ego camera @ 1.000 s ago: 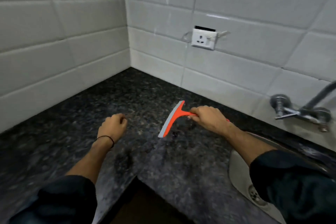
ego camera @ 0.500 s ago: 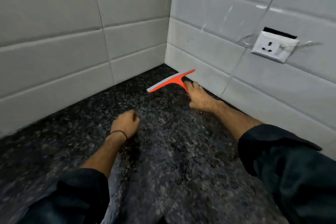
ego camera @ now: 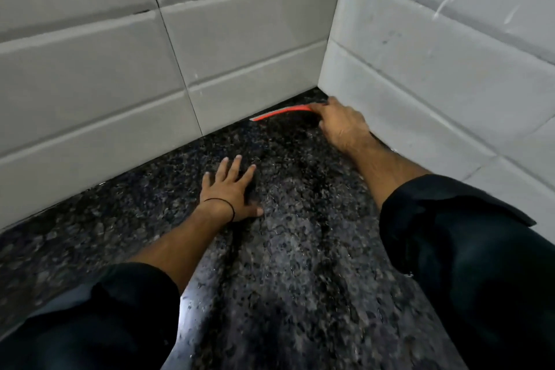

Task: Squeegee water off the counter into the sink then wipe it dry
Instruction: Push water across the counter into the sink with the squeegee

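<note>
The orange squeegee [ego camera: 282, 112] is held by the right hand [ego camera: 342, 126], whose fingers are curled closed around the handle; the handle itself is hidden beneath them. The blade is seen just beyond the fingertips, laid along the foot of the tiled wall [ego camera: 240, 75], deep in the corner of the dark granite counter [ego camera: 300, 264]. The left hand [ego camera: 231, 192] is pressed flat on the counter, fingers spread apart, nothing gripped. Wet sheen is visible nearer than both hands. The stroke is judged about to be started: the blade should be kept fully seated against the stone, tilted slightly, and drawn back with even pressure so no strip is skipped; the sink is not in view
</note>
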